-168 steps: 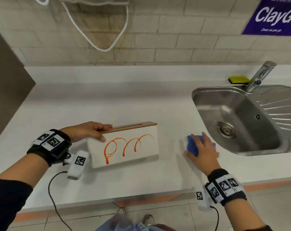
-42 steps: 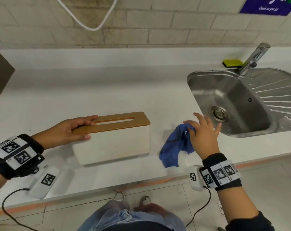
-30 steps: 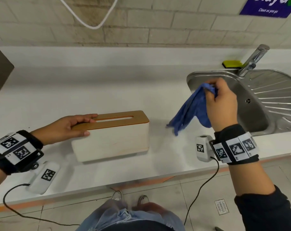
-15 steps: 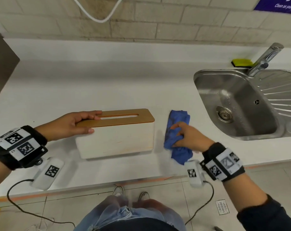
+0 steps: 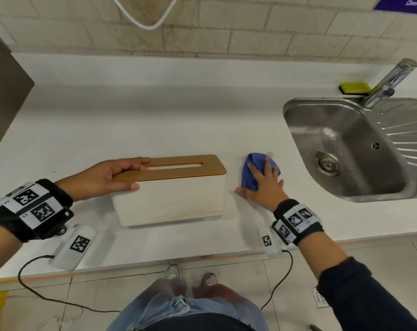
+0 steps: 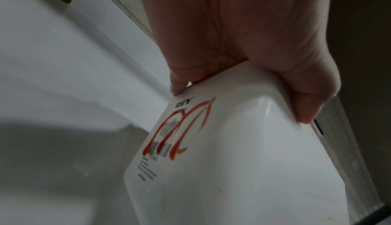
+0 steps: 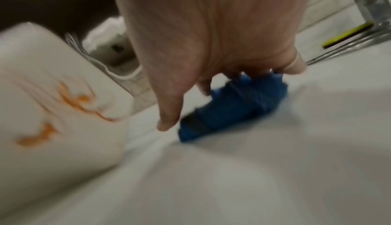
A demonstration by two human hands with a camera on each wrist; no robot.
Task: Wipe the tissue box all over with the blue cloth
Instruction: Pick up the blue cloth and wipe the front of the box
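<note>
The white tissue box (image 5: 174,199) with a wooden slotted lid stands upright on the white counter (image 5: 155,120). My left hand (image 5: 135,174) grips its left end, fingers over the lid and thumb on the front face. The left wrist view shows the box (image 6: 243,161) close up, with an orange scribble (image 6: 182,128) on that end. The blue cloth (image 5: 252,168) lies bunched on the counter just right of the box. My right hand (image 5: 260,177) presses on it with spread, straight fingers. In the blurred right wrist view the cloth (image 7: 232,109) sits under my fingertips, and orange smears (image 7: 80,101) mark the box's right end.
A steel sink (image 5: 298,111) is set into the counter at the right, with a tap (image 5: 391,80) and a yellow-green sponge (image 5: 354,88) behind it. A dark cabinet side (image 5: 4,91) bounds the left. The counter's front edge runs just below my wrists.
My right hand held the cloth in the air a second ago, brought it down beside the box, and now lies flat on it. The left hand stays on the box.
</note>
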